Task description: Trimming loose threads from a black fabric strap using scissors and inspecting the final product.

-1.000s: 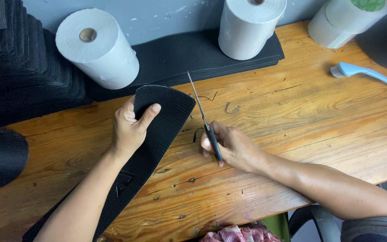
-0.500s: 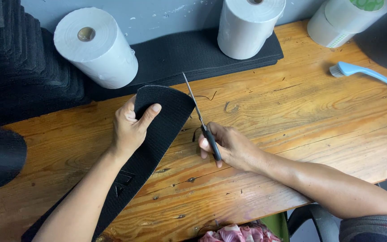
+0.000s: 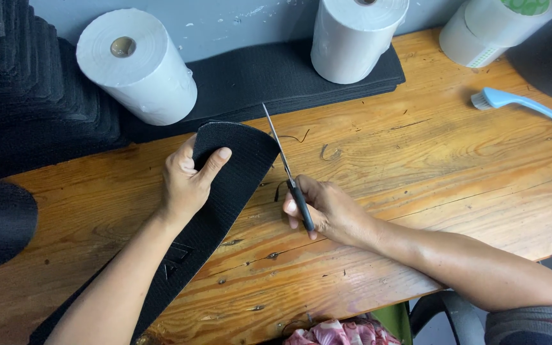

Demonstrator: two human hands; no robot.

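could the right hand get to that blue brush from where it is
Probably yes: the blue brush lies alone on the wooden table beyond the right hand, with bare wood between. But that hand holds scissors, so it isn't free.

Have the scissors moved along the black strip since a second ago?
Yes. The scissors shifted slightly left, away from the blue brush, blades tight against the black strip edge held by the left hand.

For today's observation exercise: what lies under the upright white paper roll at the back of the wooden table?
The upright white paper roll stands on a stack of flat black sheets, which lies on the wooden table. The part of the sheets beneath the roll is hidden.
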